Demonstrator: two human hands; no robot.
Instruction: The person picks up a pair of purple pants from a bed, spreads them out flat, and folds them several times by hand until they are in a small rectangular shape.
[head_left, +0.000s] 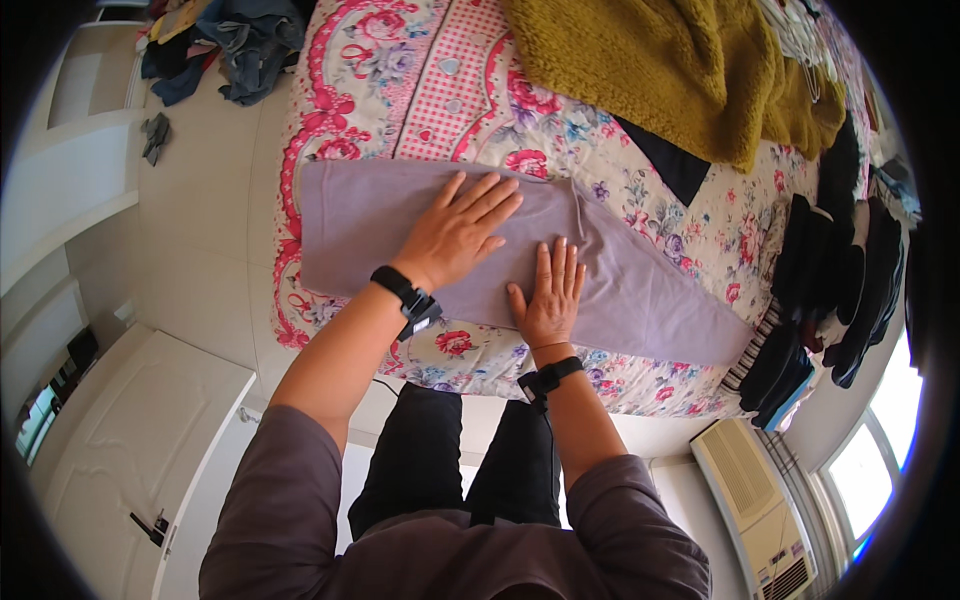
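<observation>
A mauve garment (360, 232), probably folded trousers, lies stretched sideways across a floral bedspread (454, 343). Its wide, hemmed end is at the left, and it tapers toward the right. My left hand (457, 229) rests palm down on the wider part, fingers spread toward the upper right. Lower and further right, my right hand (551, 300) also presses flat on the cloth, thumb apart from the fingers. Small creases run beside its fingertips, near a seam. Neither hand grips the fabric.
A mustard fleece blanket (630, 67) lies beyond the garment, with a black cloth (664, 161) partly under it. Folded dark clothes (802, 262) are stacked at the right. More clothes (247, 45) lie at the upper left. A white door (135, 442) stands at lower left.
</observation>
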